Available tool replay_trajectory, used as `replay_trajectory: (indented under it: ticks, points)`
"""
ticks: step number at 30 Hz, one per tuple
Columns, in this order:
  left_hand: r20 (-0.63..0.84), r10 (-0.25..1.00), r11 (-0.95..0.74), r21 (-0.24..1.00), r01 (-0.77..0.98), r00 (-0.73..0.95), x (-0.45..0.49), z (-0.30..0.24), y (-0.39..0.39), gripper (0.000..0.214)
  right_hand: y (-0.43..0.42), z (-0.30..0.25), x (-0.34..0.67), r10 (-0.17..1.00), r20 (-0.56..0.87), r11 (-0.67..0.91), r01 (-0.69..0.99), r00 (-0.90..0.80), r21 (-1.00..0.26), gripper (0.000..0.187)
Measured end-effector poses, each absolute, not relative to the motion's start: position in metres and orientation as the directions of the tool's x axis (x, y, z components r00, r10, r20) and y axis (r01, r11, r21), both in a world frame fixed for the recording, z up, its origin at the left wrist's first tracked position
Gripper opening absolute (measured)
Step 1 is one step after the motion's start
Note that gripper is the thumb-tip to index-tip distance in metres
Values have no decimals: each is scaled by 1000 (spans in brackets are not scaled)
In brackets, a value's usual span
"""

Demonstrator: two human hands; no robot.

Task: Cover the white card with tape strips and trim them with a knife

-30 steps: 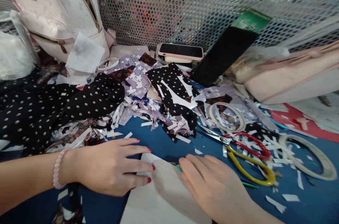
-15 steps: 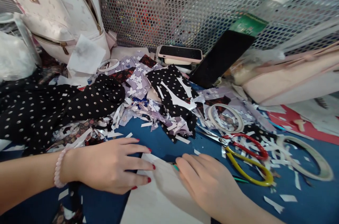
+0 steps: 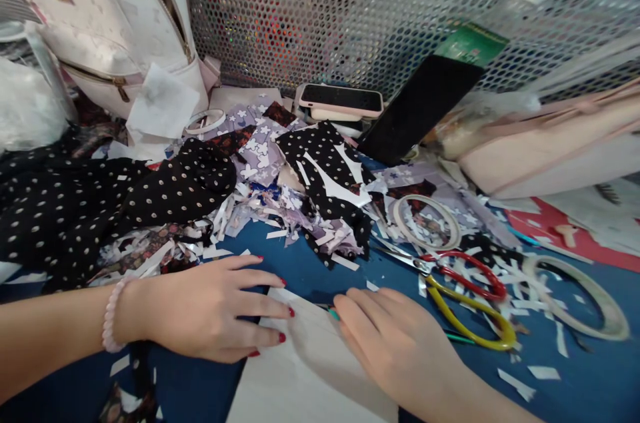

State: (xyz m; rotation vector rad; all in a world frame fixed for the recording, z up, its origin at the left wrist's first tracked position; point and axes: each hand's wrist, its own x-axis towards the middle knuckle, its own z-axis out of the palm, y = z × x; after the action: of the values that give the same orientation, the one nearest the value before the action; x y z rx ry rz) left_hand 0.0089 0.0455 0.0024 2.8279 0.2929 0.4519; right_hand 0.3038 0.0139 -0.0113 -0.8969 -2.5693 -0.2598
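Note:
My left hand, with a beaded bracelet at the wrist, lies flat with fingers spread. Its fingertips rest on the top left part of a sheet of white paper. On the sheet's right edge, my right hand is closed around a slim green pen. The pen's front end pokes out by the fingertips; most of its length is hidden in the hand. Just beyond the right hand lie scissors with one red and one yellow handle, blades slightly apart.
Black dotted fabric and paper scraps spread behind the hands. Tape rolls lie at right. Farther back are a backpack, a phone, a leaning bottle and a pale bag, before a perforated metal panel.
My right hand has slid slightly to the right with the pen along the paper's edge. The left hand stays in place on the sheet.

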Motion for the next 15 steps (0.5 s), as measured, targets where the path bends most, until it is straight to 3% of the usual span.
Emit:
replay_trajectory:
  ticks: [8, 15]
  points:
    - [293, 223, -941, 313, 127, 930, 6, -2, 44, 53, 12, -11, 304, 557, 423, 778, 627, -715, 35, 40]
    - [319, 274, -934, 311, 173, 907, 7, -5, 42, 53, 11, -8, 305, 548, 439, 775, 630, -711, 52, 40]
